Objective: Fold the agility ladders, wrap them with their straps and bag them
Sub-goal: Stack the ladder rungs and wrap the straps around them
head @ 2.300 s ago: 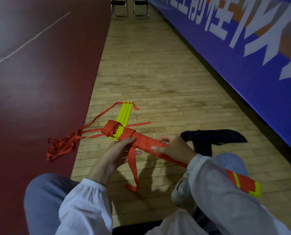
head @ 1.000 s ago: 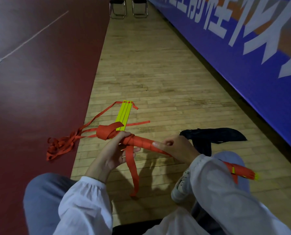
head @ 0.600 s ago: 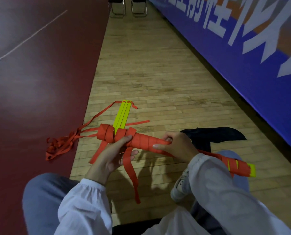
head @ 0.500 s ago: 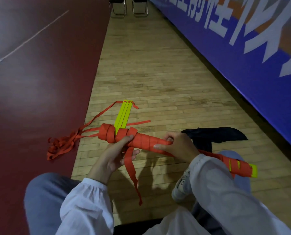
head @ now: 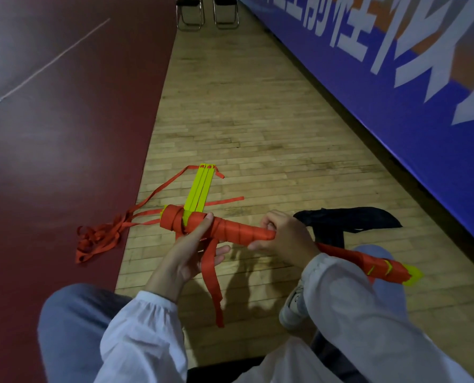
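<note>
A bundle of yellow ladder rungs wound in red strap lies across my lap, its far end poking out past my right sleeve. My right hand grips the bundle at its middle. My left hand holds the bundle's left part, index finger laid along the wraps, and the loose strap tail hangs down through its fingers. A second ladder, yellow rungs stacked flat, lies on the wooden floor just beyond, its red straps trailing left in a heap. A black bag lies on the floor behind my right hand.
A dark red court surface borders the wooden strip on the left. A blue banner wall runs along the right. Two folding chairs stand at the far end. My knees in blue trousers frame the bottom of the view.
The bundle has been turned in my hands and another loop of strap now sits at its left end. The hanging tail has swung and grown shorter. The floor ladder has not moved.
</note>
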{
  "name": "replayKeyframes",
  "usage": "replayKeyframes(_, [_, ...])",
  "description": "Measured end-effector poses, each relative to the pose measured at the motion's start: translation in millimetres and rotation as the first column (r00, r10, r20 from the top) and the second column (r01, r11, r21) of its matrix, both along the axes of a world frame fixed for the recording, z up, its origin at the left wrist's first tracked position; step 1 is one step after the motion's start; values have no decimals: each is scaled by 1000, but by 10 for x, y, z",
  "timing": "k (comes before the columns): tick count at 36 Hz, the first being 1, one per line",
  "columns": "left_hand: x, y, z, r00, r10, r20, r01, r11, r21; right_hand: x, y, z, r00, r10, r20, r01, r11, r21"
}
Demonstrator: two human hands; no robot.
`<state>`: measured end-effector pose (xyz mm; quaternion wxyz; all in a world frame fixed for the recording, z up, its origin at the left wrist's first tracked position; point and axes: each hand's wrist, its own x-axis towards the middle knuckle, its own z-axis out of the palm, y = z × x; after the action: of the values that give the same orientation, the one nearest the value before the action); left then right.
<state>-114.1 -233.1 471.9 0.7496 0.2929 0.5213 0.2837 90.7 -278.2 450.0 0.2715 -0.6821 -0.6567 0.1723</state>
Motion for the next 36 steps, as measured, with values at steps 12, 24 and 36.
replayKeyframes(12, [3,-18,-96,999,22,40,-21,1000,-12,37,21,15,991,56,-120,-74,985,-153])
replayKeyframes(24, [-49,6,-82,984,-35,177,44,998,-50,93,16,44,984,11,-178,-83,912,-402])
replayKeyframes(36, [-95,6,-52,989,-134,56,135,991,-9,84,-1,-20,988,-104,-118,61,945,-322])
